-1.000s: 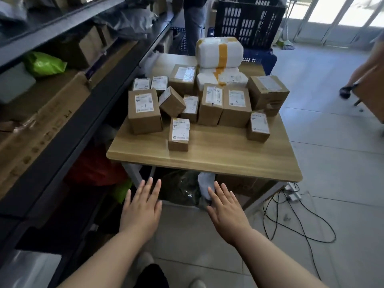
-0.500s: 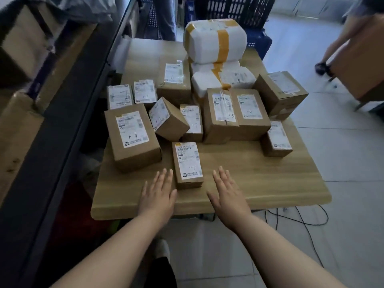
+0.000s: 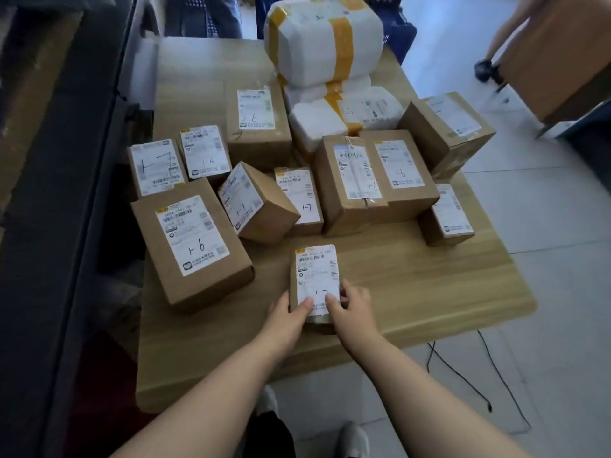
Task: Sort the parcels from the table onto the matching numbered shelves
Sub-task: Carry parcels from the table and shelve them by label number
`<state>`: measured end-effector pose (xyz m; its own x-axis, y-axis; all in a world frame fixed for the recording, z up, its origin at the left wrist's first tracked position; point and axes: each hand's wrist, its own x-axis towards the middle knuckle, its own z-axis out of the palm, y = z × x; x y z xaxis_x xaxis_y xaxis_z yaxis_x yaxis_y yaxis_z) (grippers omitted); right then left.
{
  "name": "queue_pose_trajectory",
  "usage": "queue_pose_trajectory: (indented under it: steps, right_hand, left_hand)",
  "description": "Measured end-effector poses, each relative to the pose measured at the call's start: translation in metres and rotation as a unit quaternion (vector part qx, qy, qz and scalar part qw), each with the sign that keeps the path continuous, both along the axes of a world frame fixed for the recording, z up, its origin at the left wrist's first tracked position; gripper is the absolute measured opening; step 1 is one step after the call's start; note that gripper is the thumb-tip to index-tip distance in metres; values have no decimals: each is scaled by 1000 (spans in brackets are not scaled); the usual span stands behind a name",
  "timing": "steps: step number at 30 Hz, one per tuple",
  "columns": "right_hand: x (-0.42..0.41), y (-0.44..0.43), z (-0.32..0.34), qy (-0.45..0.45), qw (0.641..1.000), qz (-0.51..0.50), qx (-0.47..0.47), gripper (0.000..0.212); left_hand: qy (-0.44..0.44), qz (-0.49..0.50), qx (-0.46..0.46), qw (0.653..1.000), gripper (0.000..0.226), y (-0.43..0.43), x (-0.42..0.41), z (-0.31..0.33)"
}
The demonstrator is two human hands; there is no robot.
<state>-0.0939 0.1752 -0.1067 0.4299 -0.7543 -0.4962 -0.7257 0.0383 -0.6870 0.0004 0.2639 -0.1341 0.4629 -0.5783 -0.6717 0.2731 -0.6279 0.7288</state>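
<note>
Standing well forward of the heaped boxes on the wooden table (image 3: pixel 429 292), the small cardboard parcel marked 1-7 (image 3: pixel 315 276) lies flat near the front edge. Left hand (image 3: pixel 284 317) and right hand (image 3: pixel 352 307) clasp its near end, thumbs on the label. It looks light and stiff; gripping the side walls should hold

brown cardboard parcels (image 3: pixel 195 246) carry white labels. white bundles (image 3: pixel 325 38) have yellow tape bands. the table (image 3: pixel 413 285) is pale woodgrain.
</note>
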Motion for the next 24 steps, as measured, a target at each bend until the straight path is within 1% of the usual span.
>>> queue_pose_trajectory:
  steps: [2,3,6,9,13,15,18,19,22,24]
  right_hand:
    - [-11,-7,4,-32,999,-40,-18,41]
    - [-18,-10,8,-57,997,-54,-20,42]
    - [-29,-12,18,-145,987,-63,-1,45]
    - [-40,-21,19,-212,975,-63,29,44]
    - [-50,-53,26,-246,968,-38,34,46]
    - [-58,-75,31,-255,966,-22,32,48]
    - [-70,-112,36,-260,965,-12,19,51]
    - [-74,-125,38,-264,964,-9,15,52]
    - [-82,-161,39,-273,962,-9,29,41]
    - [-86,-187,38,-262,965,-22,9,31]
  left_hand:
    - [10,21,-28,999,58,-1,-6,-2]
    - [15,37,-47,998,61,-4,-10,4]
    - [26,90,-114,989,47,-6,-21,21]
    - [22,111,-164,980,52,-14,-34,31]
    - [30,125,-193,973,58,-47,-47,46]
    - [27,128,-203,970,65,-69,-56,51]
    - [44,135,-214,966,90,-100,-68,55]
    - [52,145,-216,964,96,-111,-71,55]
    - [43,158,-215,963,102,-137,-78,54]
    - [28,165,-211,963,104,-148,-80,55]
